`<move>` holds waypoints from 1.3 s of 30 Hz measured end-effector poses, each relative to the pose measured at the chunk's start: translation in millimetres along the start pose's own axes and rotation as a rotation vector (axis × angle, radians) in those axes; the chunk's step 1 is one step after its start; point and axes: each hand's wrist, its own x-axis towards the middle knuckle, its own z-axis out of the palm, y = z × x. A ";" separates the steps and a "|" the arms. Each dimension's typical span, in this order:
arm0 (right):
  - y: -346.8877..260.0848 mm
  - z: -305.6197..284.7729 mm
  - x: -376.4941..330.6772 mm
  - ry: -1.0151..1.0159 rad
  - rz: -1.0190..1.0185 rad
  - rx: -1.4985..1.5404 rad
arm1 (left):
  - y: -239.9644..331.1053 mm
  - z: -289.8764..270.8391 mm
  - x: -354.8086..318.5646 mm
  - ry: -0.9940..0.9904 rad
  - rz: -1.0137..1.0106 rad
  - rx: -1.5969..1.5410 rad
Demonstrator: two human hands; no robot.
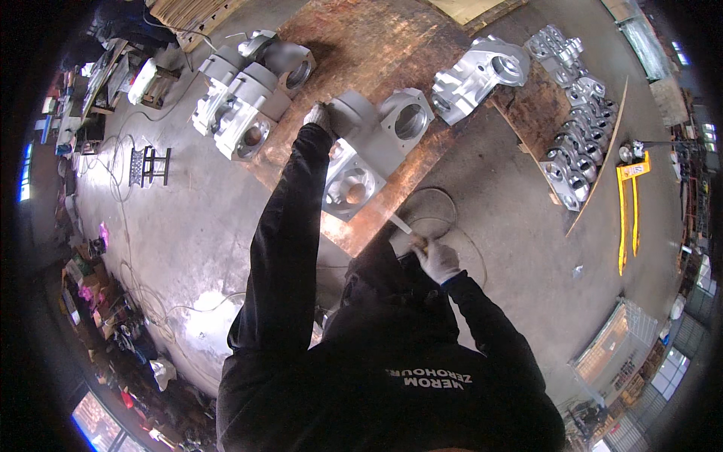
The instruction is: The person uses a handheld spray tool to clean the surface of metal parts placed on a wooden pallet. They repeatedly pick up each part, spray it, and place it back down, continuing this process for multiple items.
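Observation:
A large grey metal casting (376, 143) with round bored openings lies at the near end of a brown, worn workbench top (350, 237). My left hand (318, 117), in a light glove, grips the casting's far left side; its fingers are partly hidden. Near the bench's close corner, my gloved right hand (440, 261) is closed round the handle of a narrow, file-like hand tool (401, 224). The tool's pale blade points up and left at the casting's near right side. Whether its tip touches the metal I cannot tell.
More castings (239, 102) stand at the bench's left, with another casting (482, 75) at its right edge. Several smaller machined parts (580, 139) cover a board on the right. A yellow pallet jack (629, 211) stands beyond it. Cables (139, 279) trail across the floor.

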 end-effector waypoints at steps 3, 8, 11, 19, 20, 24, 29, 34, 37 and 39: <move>3.7 -18.0 -23.6 -0.096 0.086 0.113 | -27.7 23.8 -18.8 0.064 -0.008 0.047; 23.5 -4.1 -58.9 -0.145 0.187 -0.002 | -69.1 30.8 -33.0 -0.068 0.086 0.173; 17.9 -20.4 -83.4 -0.222 0.182 0.097 | -121.0 29.8 -41.0 0.071 0.221 0.433; 112.1 27.0 -196.3 -0.094 0.370 0.115 | -213.9 -10.5 -89.7 -0.069 0.733 1.284; 141.0 50.2 -209.1 0.416 0.187 0.439 | -218.7 -18.2 -105.5 -0.126 0.689 1.284; 96.1 -7.8 -223.9 0.121 0.386 0.675 | -170.6 -80.2 -152.3 -0.206 0.533 1.539; 72.5 -40.0 -203.9 0.115 0.917 1.215 | -150.1 -102.2 -184.7 -0.378 0.483 1.538; 55.0 24.5 -191.4 0.157 0.716 1.420 | -130.7 -88.6 -203.0 -0.312 0.542 1.786; 52.9 49.5 -200.4 0.090 0.809 1.512 | -149.7 -49.0 -222.2 -0.183 0.696 2.077; 31.6 52.1 -204.3 0.113 0.632 1.416 | -150.6 -22.4 -246.0 -0.474 1.052 2.410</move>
